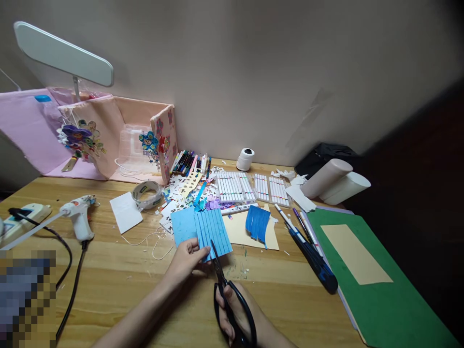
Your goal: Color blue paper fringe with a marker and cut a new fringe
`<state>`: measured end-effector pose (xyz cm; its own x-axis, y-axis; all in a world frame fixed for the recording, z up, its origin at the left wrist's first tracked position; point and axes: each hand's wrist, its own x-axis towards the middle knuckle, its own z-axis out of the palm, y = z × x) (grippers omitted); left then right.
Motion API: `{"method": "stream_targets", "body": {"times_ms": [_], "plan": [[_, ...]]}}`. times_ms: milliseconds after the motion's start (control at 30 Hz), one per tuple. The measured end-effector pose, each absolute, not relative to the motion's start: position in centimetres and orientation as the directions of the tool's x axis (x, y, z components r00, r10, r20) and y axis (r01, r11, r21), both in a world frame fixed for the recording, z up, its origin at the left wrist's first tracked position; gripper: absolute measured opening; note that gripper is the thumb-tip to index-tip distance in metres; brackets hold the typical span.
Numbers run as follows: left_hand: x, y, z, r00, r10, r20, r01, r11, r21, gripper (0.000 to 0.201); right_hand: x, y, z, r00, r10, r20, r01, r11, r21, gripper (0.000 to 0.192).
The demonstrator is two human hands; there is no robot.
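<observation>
Head view showed the left hand (186, 258) pinching the blue paper (201, 230) at its near edge above the table (119, 275), while the right hand (235, 309) gripped the scissors (226, 290), blades at the paper's edge. Cutting well meant keeping each slit parallel to the last and stopping short of the far edge.

Single head view, looking forward-down over desk (119, 275) toward wall (253, 72); hands close below.
</observation>
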<state>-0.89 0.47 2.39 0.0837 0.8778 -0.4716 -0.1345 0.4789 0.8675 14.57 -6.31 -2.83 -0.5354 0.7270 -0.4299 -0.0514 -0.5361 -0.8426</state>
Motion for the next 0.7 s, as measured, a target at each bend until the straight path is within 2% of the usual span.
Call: {"method": "stream_targets", "body": {"times_ms": [333,533,700], "plan": [[-0.9,0.3,2.2,0.128,0.853,-0.506,-0.111,0.52,0.847,0.043,14.7,-5.8,-0.9,-0.561,0.735,-0.38,-0.083,-0.507,-0.858,0.078],[-0.6,0.0,2.1,0.146,0.864,-0.481,-0.127,0.499,0.857,0.043,14.5,-6.3,-2.2,-0.535,0.763,-0.362,-0.104,-0.485,-0.868,0.068],[-0.6,0.0,1.7,0.148,0.873,-0.465,-0.137,0.484,0.865,0.041,14.4,-6.3,-3.0,-0.522,0.772,-0.362,-0.088,-0.471,-0.878,0.066]]}}
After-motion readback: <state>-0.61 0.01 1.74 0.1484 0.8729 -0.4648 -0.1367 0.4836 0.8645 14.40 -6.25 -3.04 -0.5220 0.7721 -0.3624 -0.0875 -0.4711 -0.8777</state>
